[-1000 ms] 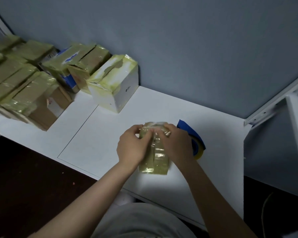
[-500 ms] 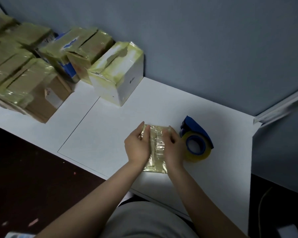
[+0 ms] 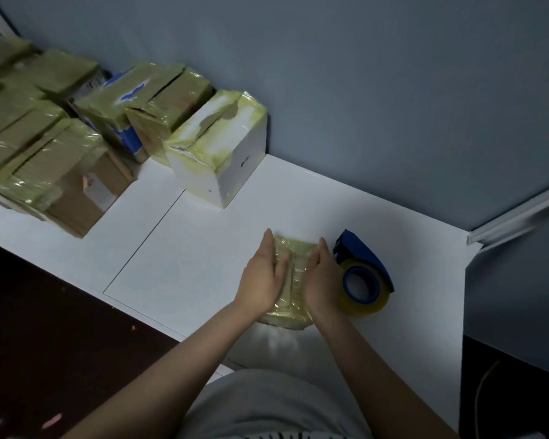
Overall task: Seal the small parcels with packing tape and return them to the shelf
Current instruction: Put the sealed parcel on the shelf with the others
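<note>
A small parcel wrapped in yellowish clear tape lies on the white table in front of me. My left hand presses flat against its left side with straight fingers. My right hand presses flat against its right side the same way. Just right of my right hand stands a blue tape dispenser with a roll of clear tape, untouched by either hand.
A white taped box stands near the wall behind the parcel. Several taped cardboard parcels are stacked at the far left. A white metal shelf frame runs along the right. The table's front edge is close to my body.
My fingers have gone from curled over the parcel's far end to lying straight along its two sides. The view has shifted so the dispenser shows fully.
</note>
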